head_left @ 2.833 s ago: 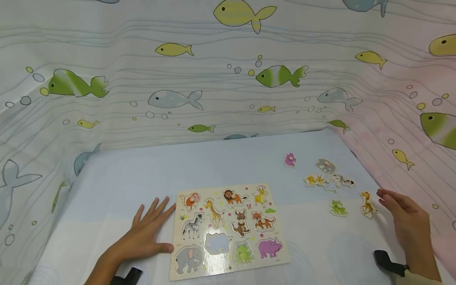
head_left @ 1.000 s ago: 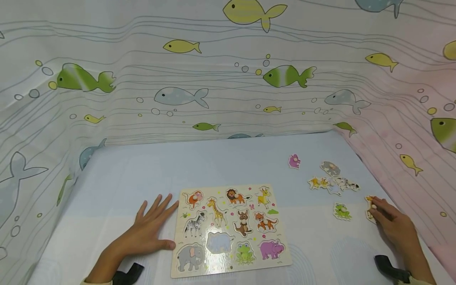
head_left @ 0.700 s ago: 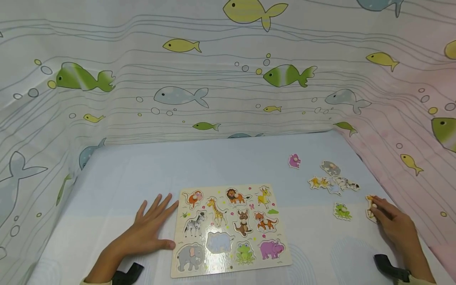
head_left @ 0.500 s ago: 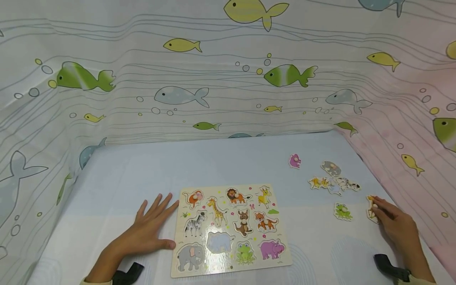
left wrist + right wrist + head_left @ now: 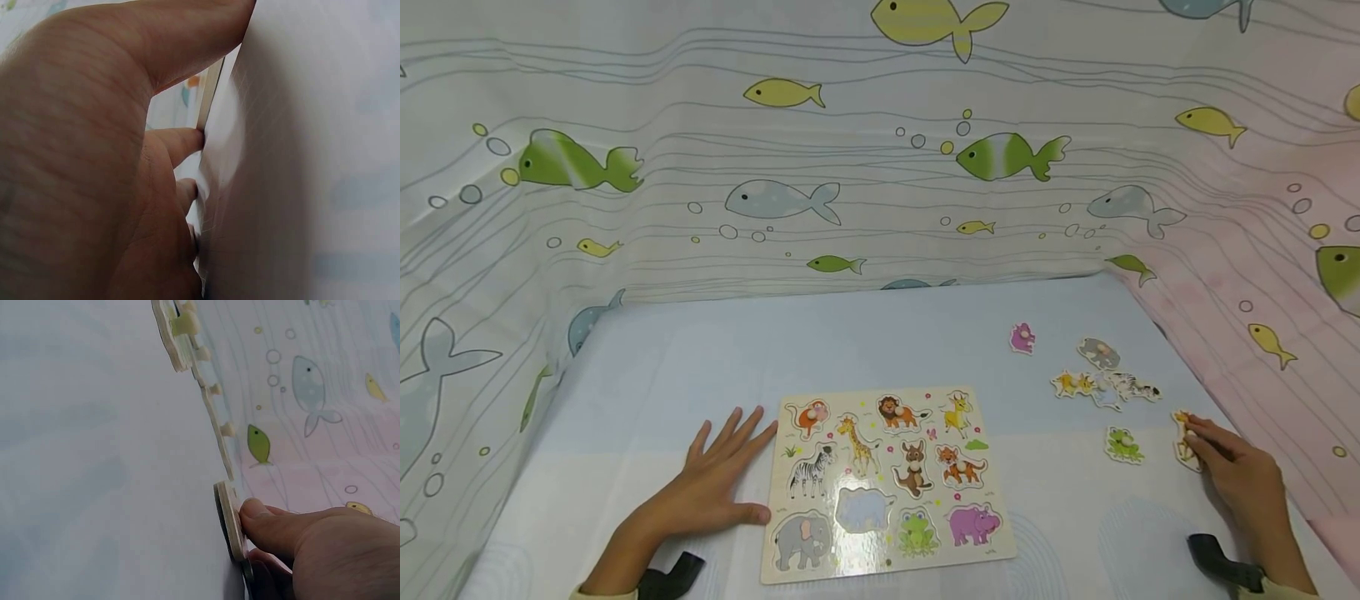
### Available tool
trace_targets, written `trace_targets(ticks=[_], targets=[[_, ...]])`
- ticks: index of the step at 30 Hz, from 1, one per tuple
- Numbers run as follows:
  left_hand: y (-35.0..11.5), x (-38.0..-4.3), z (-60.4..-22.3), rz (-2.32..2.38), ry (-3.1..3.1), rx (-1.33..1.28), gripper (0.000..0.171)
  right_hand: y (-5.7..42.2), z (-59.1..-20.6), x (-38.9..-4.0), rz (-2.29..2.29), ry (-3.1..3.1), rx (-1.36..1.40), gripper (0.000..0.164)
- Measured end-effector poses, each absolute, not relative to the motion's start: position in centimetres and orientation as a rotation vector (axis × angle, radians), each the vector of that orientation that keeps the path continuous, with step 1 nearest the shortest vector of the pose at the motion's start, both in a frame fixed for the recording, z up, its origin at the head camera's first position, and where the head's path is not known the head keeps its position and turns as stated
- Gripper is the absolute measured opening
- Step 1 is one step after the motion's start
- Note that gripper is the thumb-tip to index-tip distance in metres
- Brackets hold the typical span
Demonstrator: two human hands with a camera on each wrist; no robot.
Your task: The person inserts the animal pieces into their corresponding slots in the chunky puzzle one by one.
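Observation:
In the head view my left hand point(image 5: 700, 496) lies with fingers spread on the table, thumb and index fingertip right at the left edge of a wooden animal puzzle board point(image 5: 850, 557). The left wrist view shows its fingers point(image 5: 178, 142) along that edge. At the right, my right hand point(image 5: 1240, 479) pinches a giraffe puzzle piece point(image 5: 1179, 446) between thumb and fingers; they partly cover it. In the right wrist view the thumb point(image 5: 269, 522) meets the face of this piece point(image 5: 229, 519), which stays close to the tabletop.
A frog piece point(image 5: 1123, 446) lies left of the right hand. Beyond it are an elephant piece point(image 5: 1099, 353), a zebra piece point(image 5: 1131, 386), a yellow animal piece point(image 5: 1071, 383) and a purple hippo piece point(image 5: 1022, 337). Fish-print cloth walls point(image 5: 880, 250) enclose the table.
My right hand has moved left onto the giraffe piece and now pinches it, after standing beside it. The left hand stays by the board. The head view has shifted slightly.

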State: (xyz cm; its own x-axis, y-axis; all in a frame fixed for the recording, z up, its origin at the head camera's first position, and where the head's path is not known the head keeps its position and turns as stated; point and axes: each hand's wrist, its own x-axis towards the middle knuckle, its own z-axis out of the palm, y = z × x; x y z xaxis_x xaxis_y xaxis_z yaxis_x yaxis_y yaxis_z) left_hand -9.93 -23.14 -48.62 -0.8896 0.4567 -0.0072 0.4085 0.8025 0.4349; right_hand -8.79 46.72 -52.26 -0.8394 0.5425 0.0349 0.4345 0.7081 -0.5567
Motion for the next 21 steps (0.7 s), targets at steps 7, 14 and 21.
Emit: trace_targets(ticks=[7, 14, 21], targets=[[-23.1, -9.9, -48.5, 0.649, 2.891, 0.713, 0.112, 46.9, -52.1, -8.9, 0.808, -2.702, -0.795, 0.044], [-23.3, -10.0, -48.8, 0.64, 2.901, 0.733, 0.111, 46.9, -51.7, -8.7, 0.831, -2.697, -0.883, 0.044], [-23.2, -10.0, -48.8, 0.643, 2.892, 0.719, 0.111, 46.7, -51.2, -8.9, 0.824, -2.683, -0.911, 0.043]])
